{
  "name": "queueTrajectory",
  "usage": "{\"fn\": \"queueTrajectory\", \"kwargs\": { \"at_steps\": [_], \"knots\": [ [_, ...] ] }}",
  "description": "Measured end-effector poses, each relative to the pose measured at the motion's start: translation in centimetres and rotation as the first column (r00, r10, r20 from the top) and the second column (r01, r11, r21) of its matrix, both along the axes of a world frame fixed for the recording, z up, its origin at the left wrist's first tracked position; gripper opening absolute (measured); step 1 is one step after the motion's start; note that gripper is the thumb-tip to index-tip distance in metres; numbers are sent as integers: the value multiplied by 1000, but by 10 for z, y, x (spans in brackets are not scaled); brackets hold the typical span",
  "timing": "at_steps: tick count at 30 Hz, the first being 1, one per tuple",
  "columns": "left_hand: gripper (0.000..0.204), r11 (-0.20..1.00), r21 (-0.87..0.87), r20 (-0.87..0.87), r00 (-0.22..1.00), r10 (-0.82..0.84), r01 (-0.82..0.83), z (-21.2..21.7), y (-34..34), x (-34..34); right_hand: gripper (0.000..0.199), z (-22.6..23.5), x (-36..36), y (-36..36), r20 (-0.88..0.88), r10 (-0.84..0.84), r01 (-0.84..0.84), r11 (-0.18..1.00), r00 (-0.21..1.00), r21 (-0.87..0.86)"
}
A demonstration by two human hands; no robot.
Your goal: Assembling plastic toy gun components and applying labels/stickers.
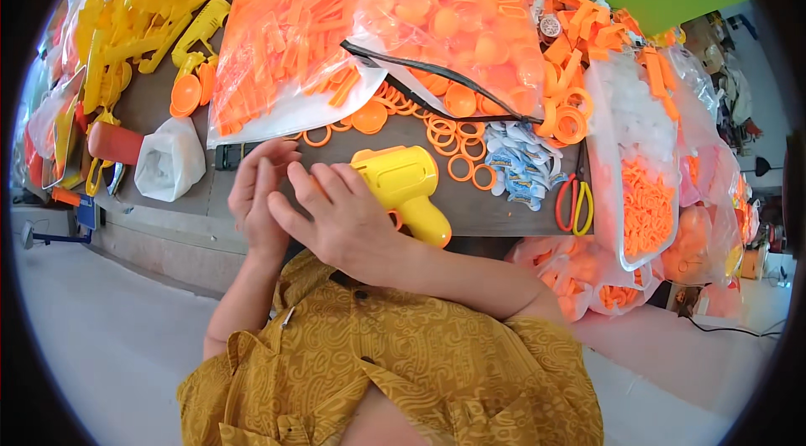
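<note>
A yellow plastic toy hair dryer (401, 177) lies at the near edge of the table, its handle pointing toward me at the lower right. My right hand (344, 219) is in front of its left end and hides part of it. The fingers of this hand are stretched out and slightly apart, pointing left. Beside them, my left hand (259, 198) is raised with its fingers extended upward, and its palm faces the right fingertips. Nothing shows between the two hands. A bit of orange peeks out by the dryer's handle.
Bags of orange strips (290, 35) and orange round parts (453, 10) cover the table's back. Orange rings (445, 135), blue-white packets (522, 162) and red-yellow-handled scissors (575, 204) lie right. A white bag (170, 159) and yellow parts (143, 10) are left; a tub of orange pieces (646, 203) stands far right.
</note>
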State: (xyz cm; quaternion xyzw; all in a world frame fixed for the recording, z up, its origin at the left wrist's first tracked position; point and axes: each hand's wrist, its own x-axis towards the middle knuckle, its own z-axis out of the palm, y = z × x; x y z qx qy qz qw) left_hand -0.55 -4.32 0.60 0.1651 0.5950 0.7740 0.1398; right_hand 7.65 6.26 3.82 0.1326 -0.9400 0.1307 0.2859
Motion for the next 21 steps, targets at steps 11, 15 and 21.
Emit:
{"fn": "queueTrajectory", "kwargs": {
  "at_steps": [11,15,21],
  "knots": [
    [42,902,-411,-779,565,-274,-130,29,16,7,16,26,-4,119,-168,-168,136,972,971,-190],
    [46,808,-588,-732,451,-511,-38,28,23,7,11,39,-32,254,-96,-509,511,860,856,-3],
    [48,854,-520,-751,467,-468,19,18,25,0,16,19,-41,301,119,-445,415,884,887,213]
  ]
}}
